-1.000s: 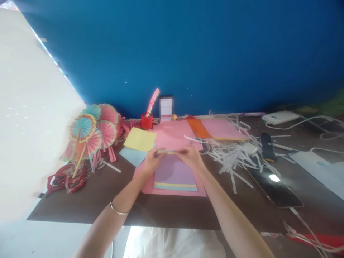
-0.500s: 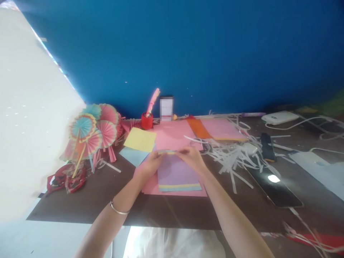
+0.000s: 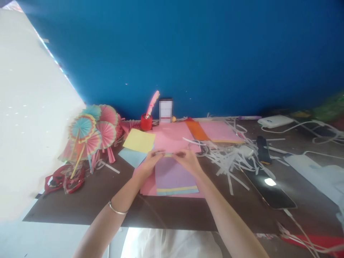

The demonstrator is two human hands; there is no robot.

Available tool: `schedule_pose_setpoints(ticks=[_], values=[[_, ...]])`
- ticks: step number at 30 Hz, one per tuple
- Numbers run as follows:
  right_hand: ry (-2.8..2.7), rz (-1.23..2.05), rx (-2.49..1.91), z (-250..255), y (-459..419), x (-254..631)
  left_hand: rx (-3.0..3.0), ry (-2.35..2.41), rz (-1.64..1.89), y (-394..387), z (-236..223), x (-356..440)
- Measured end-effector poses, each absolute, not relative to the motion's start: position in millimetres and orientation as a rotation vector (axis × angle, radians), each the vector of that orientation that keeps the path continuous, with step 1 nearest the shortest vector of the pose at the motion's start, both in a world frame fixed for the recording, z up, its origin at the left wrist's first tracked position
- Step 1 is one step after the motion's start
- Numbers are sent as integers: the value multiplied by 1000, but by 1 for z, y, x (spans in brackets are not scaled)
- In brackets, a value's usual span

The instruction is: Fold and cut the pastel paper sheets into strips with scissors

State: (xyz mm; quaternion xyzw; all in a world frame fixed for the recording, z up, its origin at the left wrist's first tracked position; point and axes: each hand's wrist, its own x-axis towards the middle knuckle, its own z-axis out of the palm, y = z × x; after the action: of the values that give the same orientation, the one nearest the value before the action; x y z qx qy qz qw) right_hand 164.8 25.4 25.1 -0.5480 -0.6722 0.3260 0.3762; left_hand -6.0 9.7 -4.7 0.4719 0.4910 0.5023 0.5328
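Note:
A layered sheet of paper (image 3: 176, 175), purple with yellow and light blue borders, lies over pink paper (image 3: 147, 188) on the dark table. At its far edge, my left hand (image 3: 152, 160) pinches the left part of a narrow folded strip. On the right part of the same fold, my right hand (image 3: 187, 159) has its thumb and fingers closed. Only a short piece of the folded edge shows between the two hands; the fingertips hide the rest. A yellow sheet (image 3: 139, 140) and a light blue sheet (image 3: 131, 156) lie just beyond my left hand.
Paper fans (image 3: 92, 130) stand at the left, with red scissors (image 3: 64, 179) before them. A red tape roll (image 3: 146, 122) is at the back. Right of the paper are shredded white strips (image 3: 228, 157), a phone (image 3: 271, 191) on a cable and a white power bank (image 3: 275, 121).
The view has shifted slightly. Both hands stay at the far edge, with the fingers a little closer together, and less of the folded strip shows between them.

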Motion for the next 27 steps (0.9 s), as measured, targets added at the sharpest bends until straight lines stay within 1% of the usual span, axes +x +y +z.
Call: schedule_pose_setpoints(ticks=[3, 8, 18, 27], values=[[-1732, 827, -1355, 25, 24, 164, 1154, 1207, 1184, 11, -4, -4], [-1742, 861, -1314, 26, 24, 165, 1317, 1303, 1306, 14, -6, -4], [-1588, 1065, -1283, 24, 27, 171, 1176, 1343, 1231, 14, 3, -7], [-1432, 1045, -1396, 29, 28, 173, 1234, 1385, 1210, 15, 3, -14]])
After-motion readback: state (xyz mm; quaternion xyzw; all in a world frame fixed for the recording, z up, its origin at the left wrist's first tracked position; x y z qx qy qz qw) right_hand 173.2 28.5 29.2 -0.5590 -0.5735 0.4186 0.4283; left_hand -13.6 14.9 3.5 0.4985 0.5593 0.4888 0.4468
